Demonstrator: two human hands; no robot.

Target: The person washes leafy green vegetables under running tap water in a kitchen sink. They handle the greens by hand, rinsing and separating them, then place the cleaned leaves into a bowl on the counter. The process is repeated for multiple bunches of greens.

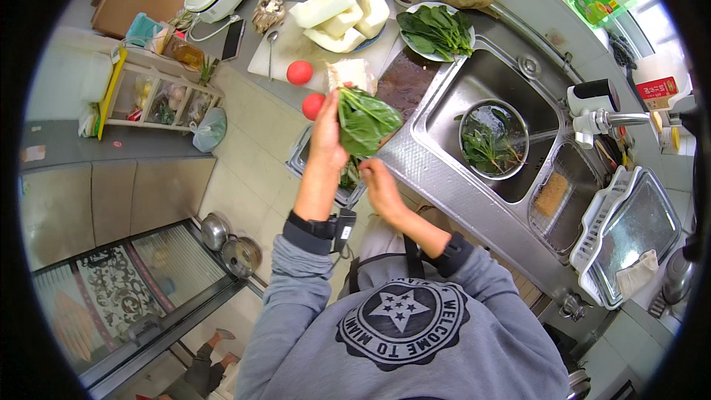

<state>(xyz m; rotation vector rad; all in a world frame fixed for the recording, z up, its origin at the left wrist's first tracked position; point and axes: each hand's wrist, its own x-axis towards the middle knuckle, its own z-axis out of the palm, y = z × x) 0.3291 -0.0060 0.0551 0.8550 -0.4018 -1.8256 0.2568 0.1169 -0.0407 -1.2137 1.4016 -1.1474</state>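
My left hand [326,136] holds a small bunch of green leaves [367,122], which look like spinach, up in front of the counter. Just below them is my right hand [383,186], its fingers curled near the stem side; whether something is pinched there is hard to see. Beneath both hands stands a bin [300,153] with green scraps [350,172] in it, partly covered by my arms. A steel bowl [462,147] of water and leafy greens [486,147] sits in the sink [455,89]. More picked leaves [433,28] lie on a white plate [410,47].
Peeled pale melon pieces [333,14], a spoon [271,53] and a red tomato [299,72] rest on the cutting board [264,61]. The faucet [594,122] runs into the bowl. A dish rack [602,239] stands right. Pot lids [239,255] lean low left.
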